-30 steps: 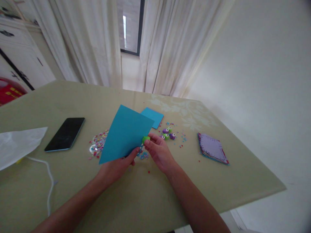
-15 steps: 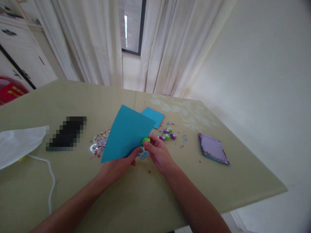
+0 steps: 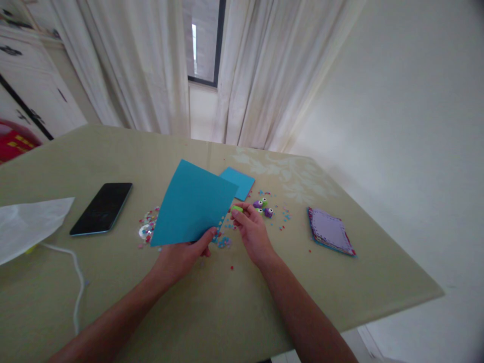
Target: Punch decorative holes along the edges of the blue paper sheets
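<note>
My left hand [image 3: 192,252] grips a sheet of blue paper [image 3: 192,201] by its lower right corner, thumb on top. Small cut-out holes run along the sheet's right edge. Just right of that edge, my right hand [image 3: 251,229] pinches a small green paper punch [image 3: 237,208], apart from the sheet. Several purple and green punches with eye shapes [image 3: 268,212] lie beyond the right fingers. Under the hands are scattered paper bits [image 3: 224,242], mostly blue.
A stack of blue paper [image 3: 238,181] lies behind the held sheet. To the right is a pile of edge-punched coloured squares [image 3: 333,232]. On the left are more confetti [image 3: 148,222], a black phone [image 3: 102,209], a white sheet-like thing [image 3: 34,224] and a white cable [image 3: 80,287].
The punch has come off the sheet's right edge and moved slightly right and up with my right hand. Holes now show along that edge. The sheet has shifted a little left.
</note>
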The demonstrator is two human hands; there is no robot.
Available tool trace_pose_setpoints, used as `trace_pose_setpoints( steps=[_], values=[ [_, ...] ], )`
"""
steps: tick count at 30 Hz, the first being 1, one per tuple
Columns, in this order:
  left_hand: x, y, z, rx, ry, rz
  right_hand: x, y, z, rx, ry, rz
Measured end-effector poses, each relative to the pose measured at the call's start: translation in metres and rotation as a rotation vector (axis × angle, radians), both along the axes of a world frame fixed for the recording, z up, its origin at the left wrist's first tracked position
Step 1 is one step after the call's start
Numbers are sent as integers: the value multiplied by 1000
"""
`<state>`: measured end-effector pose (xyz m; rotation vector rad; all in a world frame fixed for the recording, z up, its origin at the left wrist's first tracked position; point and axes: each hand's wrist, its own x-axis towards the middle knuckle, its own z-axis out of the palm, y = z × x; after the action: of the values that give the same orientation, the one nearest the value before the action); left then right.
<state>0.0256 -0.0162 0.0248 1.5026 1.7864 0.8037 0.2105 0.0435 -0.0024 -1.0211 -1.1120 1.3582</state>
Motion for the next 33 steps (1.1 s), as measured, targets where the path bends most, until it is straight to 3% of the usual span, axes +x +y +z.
trace_pose_setpoints(
  steps=[4,6,9,13,16,20,23,29,31,33],
  values=[
    [-2,0,5,38,16,24,9,2,-3,368,-709,-92],
    [-2,0,6,52,-15,63,8,1,-5,466,-973,-72],
    [-6,2,7,80,-123,134,7,1,-9,470,-1245,-61],
    [-13,4,8,120,-198,265,9,3,-11,415,-1466,-172],
    [-16,6,10,143,-173,320,4,3,-10,447,-1513,-163],
    [-14,6,13,135,-149,308,-16,-3,-11,646,-1497,31],
    [-14,5,12,126,-165,273,-26,-4,-13,712,-1445,92],
    [-14,4,3,105,-261,170,-15,-1,-6,593,-1352,180],
    [-14,4,1,97,-274,141,-10,-1,-3,538,-1217,176],
    [-13,3,1,104,-216,154,-8,-3,-1,447,-950,118]
  ],
)
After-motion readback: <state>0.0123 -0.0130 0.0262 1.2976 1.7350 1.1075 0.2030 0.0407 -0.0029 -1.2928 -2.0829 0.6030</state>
